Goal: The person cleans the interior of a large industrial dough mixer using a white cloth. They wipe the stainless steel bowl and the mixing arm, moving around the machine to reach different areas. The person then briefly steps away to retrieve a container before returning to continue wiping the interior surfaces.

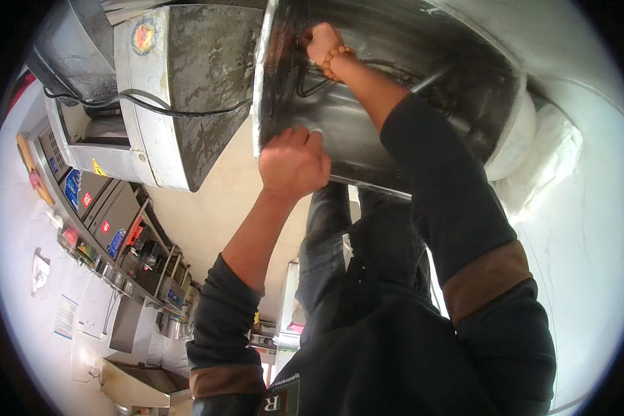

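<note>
Before me is a large stainless-steel tub (364, 151), wet and shiny inside, probably the trough of a dough mixer. My left hand (295, 162) is curled over the tub's near rim, at the corner with its left end wall; its fingertips are hidden. Deeper inside, my right hand (323, 44) is at the left end wall with bent fingers. A beaded bracelet (335, 61) circles that wrist. Whether those fingers hold something small and dark cannot be made out. Below the right wrist shows a bent metal rod (312, 92), partly covered by my forearm.
Left of the tub stands a worn metal machine housing (213, 88) with a black cable (187, 112) across it. Farther off are a steel refrigerated counter (112, 208) and a metal sink or hood (135, 382). A white plastic bag (548, 151) lies beyond the tub's right end.
</note>
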Tool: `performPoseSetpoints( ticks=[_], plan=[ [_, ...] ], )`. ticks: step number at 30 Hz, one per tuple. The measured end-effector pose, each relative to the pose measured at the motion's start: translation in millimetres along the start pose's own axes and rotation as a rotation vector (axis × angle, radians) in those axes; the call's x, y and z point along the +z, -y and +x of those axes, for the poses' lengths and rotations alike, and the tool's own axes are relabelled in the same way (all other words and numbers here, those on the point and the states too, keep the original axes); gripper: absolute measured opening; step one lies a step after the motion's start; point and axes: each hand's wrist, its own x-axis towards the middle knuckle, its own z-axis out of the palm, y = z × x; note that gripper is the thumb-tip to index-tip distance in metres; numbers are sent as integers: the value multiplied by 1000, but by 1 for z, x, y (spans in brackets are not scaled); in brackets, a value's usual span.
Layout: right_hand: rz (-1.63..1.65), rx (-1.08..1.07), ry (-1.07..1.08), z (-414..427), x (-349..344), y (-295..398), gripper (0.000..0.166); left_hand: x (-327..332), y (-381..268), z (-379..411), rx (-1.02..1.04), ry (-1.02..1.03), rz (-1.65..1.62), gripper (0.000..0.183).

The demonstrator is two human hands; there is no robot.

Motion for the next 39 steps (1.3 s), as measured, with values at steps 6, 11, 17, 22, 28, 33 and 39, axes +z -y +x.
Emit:
performPoseSetpoints(
  ticks=[6, 11, 17, 22, 28, 33, 39],
  plan=[
    [18, -89, 85, 35, 1, -36, 27, -2, -2, 4, 33, -46, -31, 13],
    [-65, -348, 62, 23, 9, -34, 28, 0, 0, 1, 33, -75, -41, 13],
    [-937, -763, 208, 36, 10, -36, 33, 1, 2, 0, 38, -74, -26, 14],
    [-888, -661, 99, 34, 15, -44, 21, 2, 1, 1, 44, -90, -49, 13],
    [-330, -186, -15, 35, 30, -42, 40, 2, -2, 5, 67, -111, -44, 13],
    [-185, -23, 95, 14, 18, -13, 51, 1, 0, -3, 20, -13, 14, 13],
    [-114, 79, 178, -19, -10, 25, 56, -1, 0, 2, 48, -50, -42, 11]
  ],
)
